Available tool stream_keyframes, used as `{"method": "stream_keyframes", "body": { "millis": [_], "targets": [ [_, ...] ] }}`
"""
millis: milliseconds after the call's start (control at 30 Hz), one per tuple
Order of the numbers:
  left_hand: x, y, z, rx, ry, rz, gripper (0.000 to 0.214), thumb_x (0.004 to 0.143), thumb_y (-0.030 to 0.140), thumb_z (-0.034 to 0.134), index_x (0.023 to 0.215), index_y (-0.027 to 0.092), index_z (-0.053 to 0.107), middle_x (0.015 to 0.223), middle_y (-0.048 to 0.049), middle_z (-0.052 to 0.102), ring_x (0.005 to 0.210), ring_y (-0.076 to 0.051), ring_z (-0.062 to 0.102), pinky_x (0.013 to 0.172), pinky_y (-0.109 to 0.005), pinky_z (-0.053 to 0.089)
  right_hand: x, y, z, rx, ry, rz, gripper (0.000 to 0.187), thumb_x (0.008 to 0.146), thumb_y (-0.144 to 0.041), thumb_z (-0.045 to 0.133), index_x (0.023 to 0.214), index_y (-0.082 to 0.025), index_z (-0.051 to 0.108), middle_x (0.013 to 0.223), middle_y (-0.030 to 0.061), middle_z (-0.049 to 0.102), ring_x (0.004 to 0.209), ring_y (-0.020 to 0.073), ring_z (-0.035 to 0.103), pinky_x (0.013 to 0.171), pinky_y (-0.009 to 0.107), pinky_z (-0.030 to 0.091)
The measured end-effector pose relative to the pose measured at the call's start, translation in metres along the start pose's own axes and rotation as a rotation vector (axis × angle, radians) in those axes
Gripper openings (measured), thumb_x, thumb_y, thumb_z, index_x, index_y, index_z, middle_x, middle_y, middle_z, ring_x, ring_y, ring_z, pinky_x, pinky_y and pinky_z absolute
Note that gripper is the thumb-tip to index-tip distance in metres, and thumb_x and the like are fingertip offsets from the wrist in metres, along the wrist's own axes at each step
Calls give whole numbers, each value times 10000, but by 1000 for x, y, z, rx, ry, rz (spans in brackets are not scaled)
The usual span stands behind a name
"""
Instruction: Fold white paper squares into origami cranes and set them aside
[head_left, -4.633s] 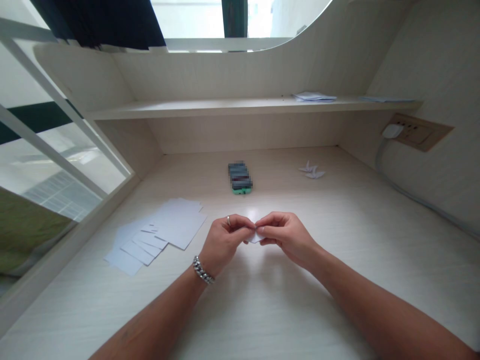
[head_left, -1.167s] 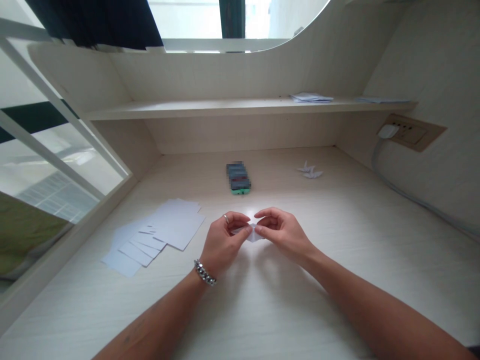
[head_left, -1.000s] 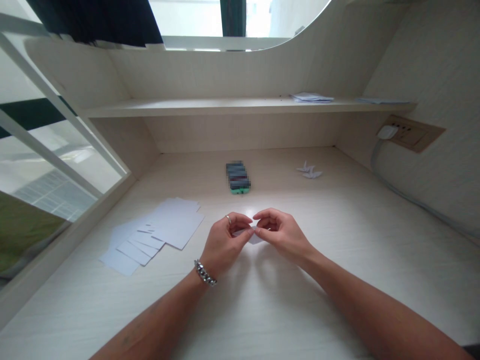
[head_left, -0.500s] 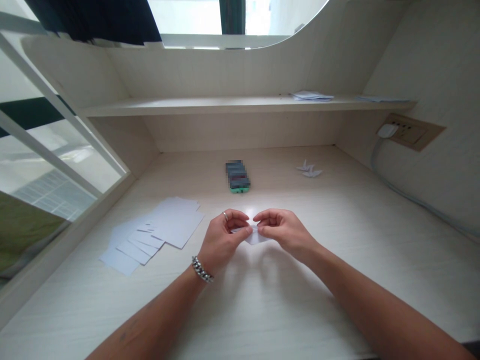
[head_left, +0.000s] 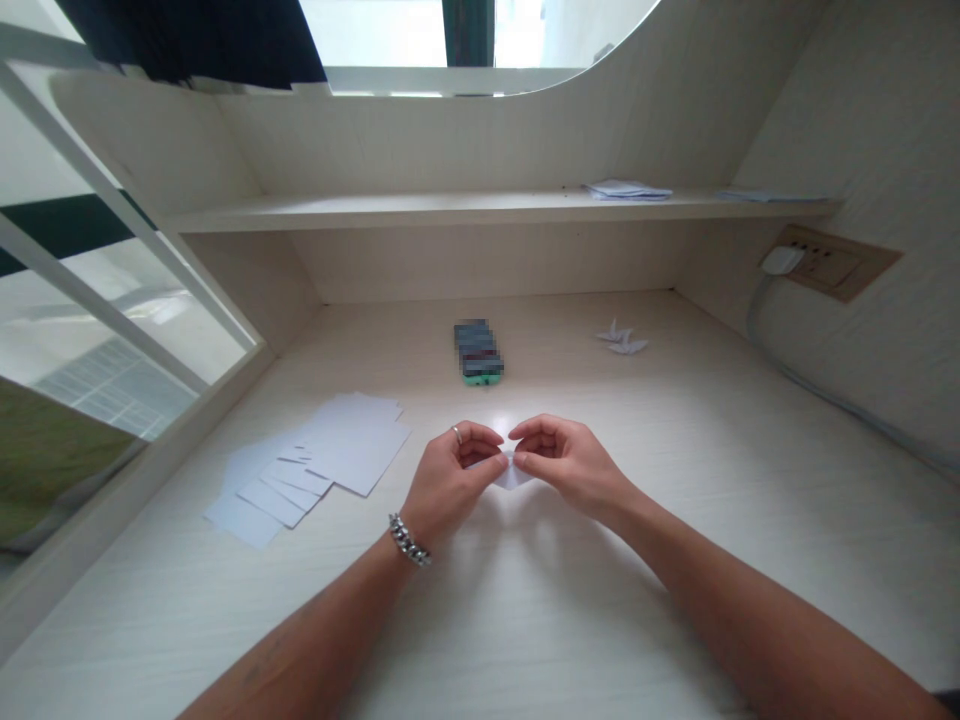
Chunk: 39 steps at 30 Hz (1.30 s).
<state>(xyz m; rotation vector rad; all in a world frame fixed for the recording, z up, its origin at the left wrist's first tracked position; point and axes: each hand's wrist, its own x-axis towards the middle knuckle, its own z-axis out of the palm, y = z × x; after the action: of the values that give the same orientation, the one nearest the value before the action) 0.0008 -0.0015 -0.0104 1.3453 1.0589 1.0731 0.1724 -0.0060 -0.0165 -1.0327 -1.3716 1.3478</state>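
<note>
A small folded piece of white paper [head_left: 511, 476] is held between my two hands, just above the desk. My left hand [head_left: 454, 472], with a ring and a chain bracelet, pinches its left side between thumb and fingers. On the right side, my right hand [head_left: 566, 458] grips it the same way. The fingertips of both hands nearly meet over the paper, and they hide most of its upper part. Left of my hands lies a spread of white paper squares [head_left: 360, 445], several of them overlapping.
A phone-like object [head_left: 480, 352], its top blurred, lies beyond my hands. Small folded paper figures [head_left: 626, 340] sit at the back right. Papers [head_left: 628, 190] rest on the shelf [head_left: 450, 208]. A cable [head_left: 832, 400] runs from the wall socket [head_left: 836, 265] along the right side.
Both hands keep their grip on the folded paper. Less of the paper shows between them now, and a crease stands out in its middle. The view has shifted slightly.
</note>
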Motion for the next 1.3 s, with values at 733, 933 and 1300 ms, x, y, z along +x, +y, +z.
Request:
{"method": "stream_keyframes", "body": {
  "millis": [733, 933, 1300],
  "targets": [
    [3, 8, -8, 59, -63, -48, 163, 642, 164, 752, 796, 138, 705, 736, -51, 726, 689, -162, 681, 661, -268, 546, 4, 0, -7, -7, -18, 47, 215, 655, -171, 703, 866, -152, 667, 764, 36, 701, 705, 164, 653, 647, 294, 496],
    [4, 6, -8, 61, -41, -55, 181, 641, 164, 756, 813, 134, 706, 746, -58, 733, 699, -166, 687, 664, -270, 547, 3, -3, -7, 24, -7, 120, 306, 675, -176, 679, 978, -150, 647, 749, 38, 700, 691, 168, 650, 650, 320, 518],
    [5, 11, -13, -54, -41, -134, 272, 631, 147, 748, 891, 124, 673, 711, -65, 740, 653, -171, 682, 628, -277, 541, 5, -1, -9, 9, 34, 36, 259, 661, -168, 691, 914, -157, 634, 676, 0, 664, 635, 148, 619, 618, 279, 462]
  ]
}}
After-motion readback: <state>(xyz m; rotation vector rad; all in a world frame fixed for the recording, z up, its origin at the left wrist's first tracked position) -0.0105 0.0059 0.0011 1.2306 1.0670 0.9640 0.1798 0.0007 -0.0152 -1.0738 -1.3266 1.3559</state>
